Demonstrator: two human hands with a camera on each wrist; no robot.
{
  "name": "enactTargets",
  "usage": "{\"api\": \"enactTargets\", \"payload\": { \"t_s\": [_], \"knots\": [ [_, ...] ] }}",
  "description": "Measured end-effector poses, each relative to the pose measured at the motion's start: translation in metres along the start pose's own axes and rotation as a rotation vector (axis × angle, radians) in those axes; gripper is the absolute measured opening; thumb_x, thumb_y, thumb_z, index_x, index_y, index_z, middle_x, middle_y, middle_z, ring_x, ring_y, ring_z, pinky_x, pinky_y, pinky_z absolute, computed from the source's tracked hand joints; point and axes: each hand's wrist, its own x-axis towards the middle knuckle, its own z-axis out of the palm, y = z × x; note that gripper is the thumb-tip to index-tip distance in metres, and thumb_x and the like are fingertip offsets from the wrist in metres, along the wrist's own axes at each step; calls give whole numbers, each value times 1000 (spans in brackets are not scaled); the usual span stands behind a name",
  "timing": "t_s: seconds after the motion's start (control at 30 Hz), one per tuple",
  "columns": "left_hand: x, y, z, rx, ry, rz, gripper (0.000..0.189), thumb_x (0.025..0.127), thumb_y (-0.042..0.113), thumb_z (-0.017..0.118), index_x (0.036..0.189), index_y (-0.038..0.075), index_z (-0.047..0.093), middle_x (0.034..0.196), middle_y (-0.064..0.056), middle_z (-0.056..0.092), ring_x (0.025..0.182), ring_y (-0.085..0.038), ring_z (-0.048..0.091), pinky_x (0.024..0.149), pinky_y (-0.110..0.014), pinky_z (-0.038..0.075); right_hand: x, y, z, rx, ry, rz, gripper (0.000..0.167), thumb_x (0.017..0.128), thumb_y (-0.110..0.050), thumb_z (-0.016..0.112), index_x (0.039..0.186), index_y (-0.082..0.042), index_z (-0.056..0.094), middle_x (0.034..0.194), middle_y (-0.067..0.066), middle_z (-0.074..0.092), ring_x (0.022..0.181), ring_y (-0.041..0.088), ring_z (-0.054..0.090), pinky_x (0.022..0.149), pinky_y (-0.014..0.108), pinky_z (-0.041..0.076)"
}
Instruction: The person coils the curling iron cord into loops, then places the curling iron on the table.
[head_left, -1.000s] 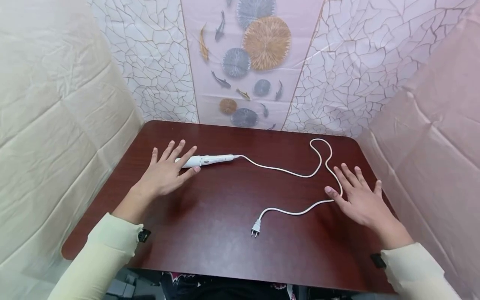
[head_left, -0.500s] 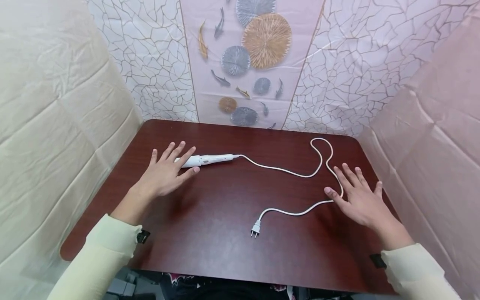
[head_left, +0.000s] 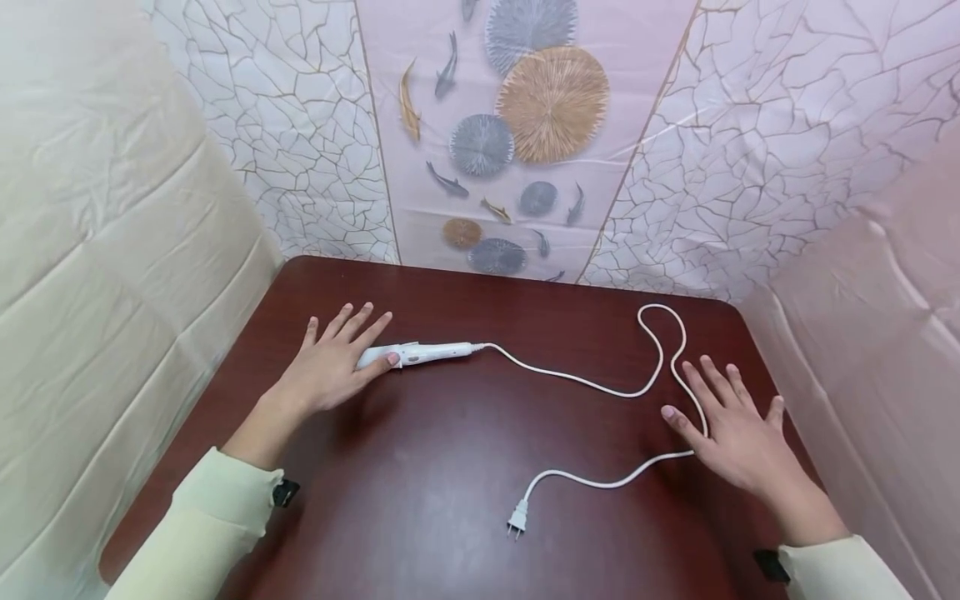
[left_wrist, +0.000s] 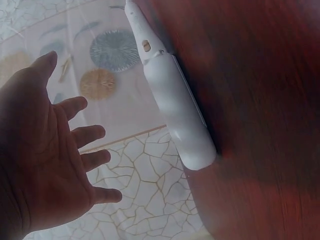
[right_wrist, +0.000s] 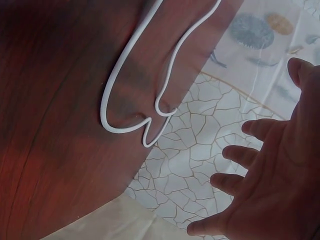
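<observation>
A white corded styling iron (head_left: 438,353) lies on the dark red table, its wide end partly hidden behind my left hand (head_left: 326,367) in the head view. In the left wrist view, the styling iron (left_wrist: 177,110) shows a rounded wide body, and my left hand (left_wrist: 50,145) is raised apart from it with fingers spread. My right hand (head_left: 742,437) hovers over the bend of the white cord (head_left: 585,381), palm down and fingers spread. The right wrist view has the right hand (right_wrist: 270,170) apart from the cord (right_wrist: 112,85). Neither hand holds anything.
A two-prong plug (head_left: 517,518) ends the cord near the table's front. The wooden table (head_left: 450,442) has rounded far corners. Patterned sheeting (head_left: 300,125) hangs behind it, with pale padded covers (head_left: 142,225) on the left and pinkish ones (head_left: 862,333) on the right.
The head view has shifted, so the table and things on it appear lower and slightly larger. Both hands stay spread over roughly the same places; the styling iron and cord keep their layout.
</observation>
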Motion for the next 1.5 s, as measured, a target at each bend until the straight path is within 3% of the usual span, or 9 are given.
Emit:
{"api": "enactTargets", "payload": {
  "t_s": [0.63, 1.07, 1.17, 1.3, 1.4, 1.5],
  "knots": [
    [9, 5, 2, 0, 1, 46, 82, 108, 76, 44, 177, 35, 25, 186, -6, 20, 174, -40, 11, 132, -80, 5, 12, -11, -1, 7, -3, -9, 88, 111, -67, 48, 178, -17, 20, 186, 19, 11, 172, 50, 1, 113, 97, -8],
    [27, 2, 9, 12, -23, 98, 95, 97, 66, 72, 175, 30, 32, 182, -13, 31, 171, -43, 24, 134, -75, 16, 14, -12, -4, -13, 14, -22, 89, 110, -67, 50, 178, -19, 20, 185, 21, 15, 172, 52, 5, 112, 99, -4],
    [35, -2, 14, 9, -20, 111, 94, 96, 63, 76, 173, 27, 37, 177, -14, 40, 165, -45, 35, 133, -73, 22, 16, -11, -3, -12, 7, -17, 90, 109, -67, 50, 178, -18, 19, 185, 22, 14, 171, 52, 4, 112, 99, -5],
    [44, -9, 24, 15, -6, 122, 91, 92, 60, 82, 167, 19, 49, 161, -18, 55, 148, -46, 53, 124, -68, 41, 16, -10, -1, -14, -4, -3, 91, 109, -68, 50, 178, -18, 17, 185, 22, 13, 172, 52, 2, 112, 98, -7],
    [50, -15, 32, 8, -16, 93, 90, 90, 58, 86, 162, 13, 54, 154, -18, 59, 139, -45, 57, 114, -66, 50, 15, -9, 1, -12, -13, 4, 92, 109, -69, 49, 178, -18, 17, 184, 23, 14, 171, 52, 3, 112, 98, -6],
    [53, -22, 42, -6, -33, 56, 88, 88, 56, 88, 158, 12, 58, 153, -18, 59, 137, -43, 57, 109, -67, 53, 13, -10, 4, -8, -17, 3, 91, 109, -69, 50, 178, -18, 17, 183, 24, 17, 171, 53, 5, 111, 99, -5]
  ]
}}
